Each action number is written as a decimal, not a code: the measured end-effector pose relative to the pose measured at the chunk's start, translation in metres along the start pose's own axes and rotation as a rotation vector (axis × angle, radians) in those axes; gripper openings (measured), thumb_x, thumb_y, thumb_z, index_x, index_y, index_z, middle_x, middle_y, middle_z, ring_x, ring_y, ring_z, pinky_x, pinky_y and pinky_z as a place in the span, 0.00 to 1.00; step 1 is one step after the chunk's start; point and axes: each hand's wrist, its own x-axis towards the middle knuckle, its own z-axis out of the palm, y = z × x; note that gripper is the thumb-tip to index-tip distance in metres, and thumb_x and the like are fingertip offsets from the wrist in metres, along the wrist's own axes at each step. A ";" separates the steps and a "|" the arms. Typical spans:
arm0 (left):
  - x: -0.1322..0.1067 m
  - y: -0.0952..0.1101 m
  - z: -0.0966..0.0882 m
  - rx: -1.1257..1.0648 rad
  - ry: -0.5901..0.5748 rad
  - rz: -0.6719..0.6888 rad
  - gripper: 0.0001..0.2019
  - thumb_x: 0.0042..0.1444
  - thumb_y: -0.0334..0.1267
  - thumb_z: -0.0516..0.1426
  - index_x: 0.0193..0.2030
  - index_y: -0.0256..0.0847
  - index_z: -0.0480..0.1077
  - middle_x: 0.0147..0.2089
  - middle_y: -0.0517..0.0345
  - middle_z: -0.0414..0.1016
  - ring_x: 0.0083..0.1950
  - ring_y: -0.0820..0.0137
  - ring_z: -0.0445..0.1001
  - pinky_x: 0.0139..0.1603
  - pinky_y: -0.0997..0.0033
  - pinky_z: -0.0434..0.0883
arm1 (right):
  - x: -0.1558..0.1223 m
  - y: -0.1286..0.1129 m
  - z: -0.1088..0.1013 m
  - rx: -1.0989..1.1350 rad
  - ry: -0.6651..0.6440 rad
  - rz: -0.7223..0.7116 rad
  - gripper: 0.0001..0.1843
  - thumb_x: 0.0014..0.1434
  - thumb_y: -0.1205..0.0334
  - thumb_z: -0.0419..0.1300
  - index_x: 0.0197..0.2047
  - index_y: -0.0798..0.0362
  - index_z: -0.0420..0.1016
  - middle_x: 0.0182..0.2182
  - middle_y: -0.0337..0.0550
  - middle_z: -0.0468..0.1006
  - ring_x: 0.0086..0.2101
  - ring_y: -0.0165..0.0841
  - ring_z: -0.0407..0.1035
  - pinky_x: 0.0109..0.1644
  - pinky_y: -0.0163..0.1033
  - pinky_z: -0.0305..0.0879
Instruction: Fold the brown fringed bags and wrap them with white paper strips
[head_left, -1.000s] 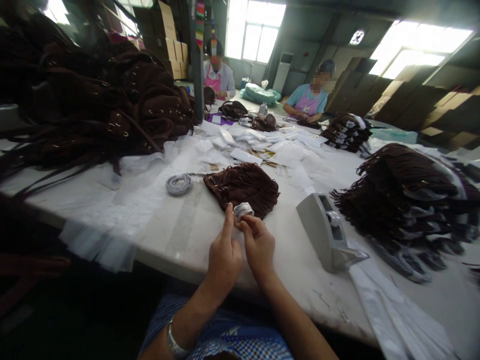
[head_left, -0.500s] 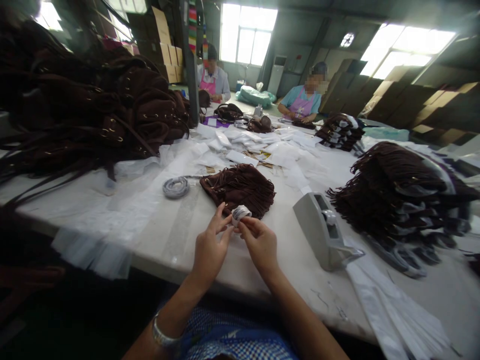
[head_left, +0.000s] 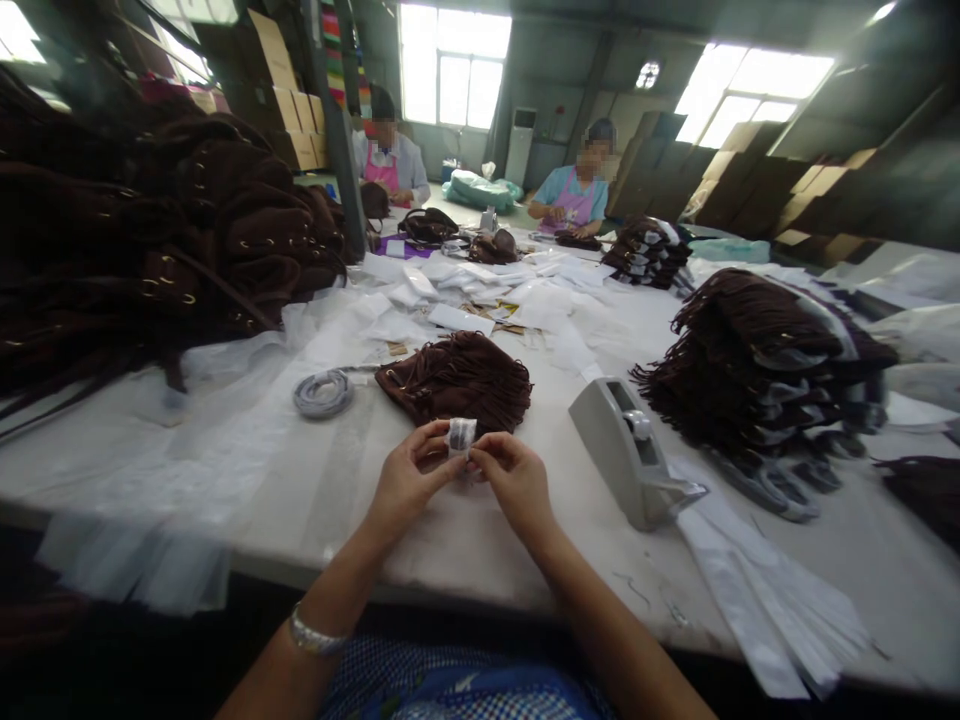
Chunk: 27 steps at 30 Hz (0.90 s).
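Observation:
Between my two hands is a small bundle in clear plastic wrap [head_left: 461, 436], whitish with something dark inside. My left hand [head_left: 409, 470] pinches it from the left, thumb below and fingers above. The fingertips of my right hand [head_left: 517, 485] are closed on its lower right edge. Just beyond lies a dark brown fringed bag [head_left: 461, 380] with metal eyelets, flat on the white table [head_left: 300, 520]. A coiled grey strap [head_left: 322, 394], apparently wrapped in plastic, lies left of the bag and seems joined to it.
A grey tape dispenser [head_left: 626, 455] stands right of my hands, with long plastic sleeves [head_left: 765, 590] beside it. Stacked fringed bags [head_left: 757, 360] rise at right, and a large brown bag heap [head_left: 225, 220] at left. White packets [head_left: 525, 285] lie behind; two people work across the table.
The wrapped bundle has turned upright, and my left fingers have closed further around it. My right hand stays at its edge. The whole view has shifted slightly.

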 end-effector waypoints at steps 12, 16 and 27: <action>0.011 -0.011 -0.009 0.006 0.020 -0.213 0.35 0.44 0.46 0.70 0.58 0.40 0.64 0.45 0.50 0.80 0.47 0.62 0.79 0.48 0.67 0.74 | -0.037 -0.040 -0.206 -0.898 0.563 -0.298 0.14 0.59 0.53 0.61 0.44 0.51 0.79 0.53 0.51 0.76 0.54 0.45 0.68 0.63 0.54 0.58; 0.010 -0.010 -0.007 0.008 0.036 -0.239 0.35 0.42 0.46 0.71 0.57 0.41 0.65 0.42 0.52 0.80 0.42 0.64 0.80 0.42 0.71 0.75 | -0.044 -0.032 -0.242 -0.730 0.394 0.008 0.18 0.56 0.45 0.62 0.36 0.51 0.83 0.56 0.51 0.74 0.55 0.47 0.68 0.62 0.54 0.59; 0.008 -0.012 -0.007 0.031 0.041 -0.209 0.37 0.39 0.47 0.72 0.57 0.41 0.66 0.41 0.55 0.80 0.43 0.66 0.79 0.42 0.74 0.73 | -0.050 -0.056 -0.231 -0.083 0.513 0.095 0.15 0.45 0.49 0.72 0.28 0.53 0.83 0.54 0.51 0.76 0.54 0.47 0.69 0.51 0.45 0.68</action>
